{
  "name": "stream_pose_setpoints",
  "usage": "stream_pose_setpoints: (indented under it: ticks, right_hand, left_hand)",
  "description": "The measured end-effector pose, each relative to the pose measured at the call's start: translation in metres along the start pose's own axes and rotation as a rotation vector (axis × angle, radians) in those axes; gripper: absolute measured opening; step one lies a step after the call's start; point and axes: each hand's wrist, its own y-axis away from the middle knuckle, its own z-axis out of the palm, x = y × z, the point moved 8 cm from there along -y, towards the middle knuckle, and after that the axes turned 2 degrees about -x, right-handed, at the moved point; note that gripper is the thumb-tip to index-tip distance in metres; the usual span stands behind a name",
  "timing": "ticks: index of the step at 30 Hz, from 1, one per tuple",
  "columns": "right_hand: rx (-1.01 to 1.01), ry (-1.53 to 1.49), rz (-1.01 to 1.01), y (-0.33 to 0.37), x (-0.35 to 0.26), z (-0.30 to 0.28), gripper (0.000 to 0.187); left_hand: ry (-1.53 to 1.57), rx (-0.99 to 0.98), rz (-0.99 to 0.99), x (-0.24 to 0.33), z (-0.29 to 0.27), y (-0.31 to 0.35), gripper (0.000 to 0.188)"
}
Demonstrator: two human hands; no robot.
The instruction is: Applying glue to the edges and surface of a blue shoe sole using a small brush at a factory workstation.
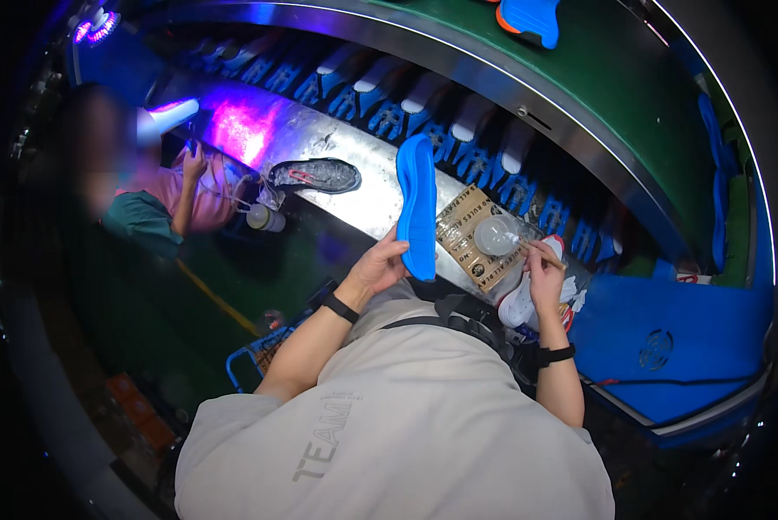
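A blue shoe sole [417, 204] stands tilted up in front of me, its lower end gripped by the closed fingers of my left hand [379, 267]. My right hand [541, 276] pinches a thin stick-like brush [525, 243]; its tip is at a round, translucent bowl [495, 236], and I cannot make out its bristles. The bowl rests on a brown printed cardboard sheet [460, 227]. Below my right hand lies a white shoe [516, 305] with red and dark parts, partly hidden by my wrist.
A dark shoe piece [315, 175] lies on the metal bench [363, 192]. Behind it runs a rack of blue clamps [389, 117]. Another blue sole [529, 19] sits on the green conveyor [597, 78]. A co-worker [177, 195] sits at left, beside a purple-lit lamp.
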Motion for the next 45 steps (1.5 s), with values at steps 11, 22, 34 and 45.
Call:
stream_pose_setpoints:
  ticks: [11,22,34,45]
  right_hand:
    - [-0.11,-0.436,-0.289,0.045,-0.17,0.001,0.021]
    - [-0.079,-0.176,-0.525,0.044,-0.213,-0.003,0.02]
    - [-0.177,0.065,-0.71,0.067,-0.232,-0.011,0.019]
    - [-0.102,-0.013,-0.719,0.061,-0.229,-0.017,0.02]
  left_hand:
    - [-0.423,-0.082,0.054,0.029,0.138,0.041,0.114]
    - [-0.529,-0.128,0.039,0.023,0.188,0.053,0.115]
    - [-0.518,-0.102,0.029,0.022,0.194,0.056,0.11]
    - [-0.532,-0.13,0.019,0.025,0.204,0.051,0.112]
